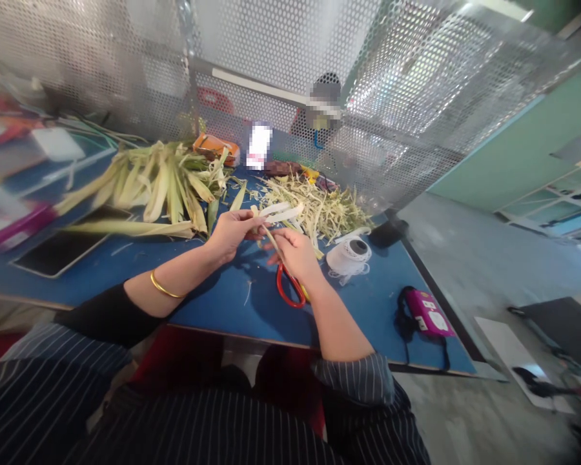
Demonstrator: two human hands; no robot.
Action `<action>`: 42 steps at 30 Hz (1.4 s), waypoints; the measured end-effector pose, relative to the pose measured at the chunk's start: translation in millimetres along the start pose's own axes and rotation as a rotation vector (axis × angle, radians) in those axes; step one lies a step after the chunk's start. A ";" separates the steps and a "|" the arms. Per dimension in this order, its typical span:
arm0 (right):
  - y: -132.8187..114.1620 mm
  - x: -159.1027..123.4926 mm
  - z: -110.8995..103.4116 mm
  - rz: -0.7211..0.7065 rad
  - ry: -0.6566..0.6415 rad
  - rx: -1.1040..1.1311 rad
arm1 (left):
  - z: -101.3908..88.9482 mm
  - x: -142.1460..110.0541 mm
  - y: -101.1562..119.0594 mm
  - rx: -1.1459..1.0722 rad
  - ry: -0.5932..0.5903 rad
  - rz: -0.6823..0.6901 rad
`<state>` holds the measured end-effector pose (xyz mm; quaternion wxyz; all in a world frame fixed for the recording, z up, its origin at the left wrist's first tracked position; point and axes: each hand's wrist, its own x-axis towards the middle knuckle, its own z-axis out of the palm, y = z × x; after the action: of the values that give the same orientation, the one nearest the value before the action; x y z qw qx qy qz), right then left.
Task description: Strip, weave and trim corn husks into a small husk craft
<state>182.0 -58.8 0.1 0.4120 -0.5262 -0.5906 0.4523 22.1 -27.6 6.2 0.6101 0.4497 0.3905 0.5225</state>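
My left hand (235, 234) pinches a bundle of pale corn husk strips (283, 212) between thumb and fingers, above the blue table. Close beside it, my right hand (295, 252) has its fingers curled round the lower end of the same husk, which runs down toward that palm. Scissors with red handles (290, 289) show just below my right hand; their blades are hidden, and I cannot tell whether the hand touches them. A spool of white thread (348, 256) stands to the right, with loose thread around its base.
Whole corn husks (167, 184) are heaped at back left, shredded strips (319, 206) at back right. A dark tablet (53, 255) lies left, under a long husk. A pink packet (428, 313) is near the right edge. A perforated metal screen (281, 51) borders the back.
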 end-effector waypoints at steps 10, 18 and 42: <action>-11.9 -9.5 -6.0 -0.632 0.119 -0.425 | 2.1 -2.4 -1.0 0.158 -0.154 -0.051; -7.0 1.5 -16.6 -0.482 0.258 -0.640 | 1.2 -4.9 3.1 0.190 -0.469 -0.167; 0.7 1.8 -6.5 -0.282 0.446 -0.666 | 9.5 -11.0 -11.7 0.307 -0.345 -0.013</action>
<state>188.2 -56.3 1.1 0.3949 -0.6294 -0.6673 0.0509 32.8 -40.4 -2.1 0.5957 0.6174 0.3582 0.3683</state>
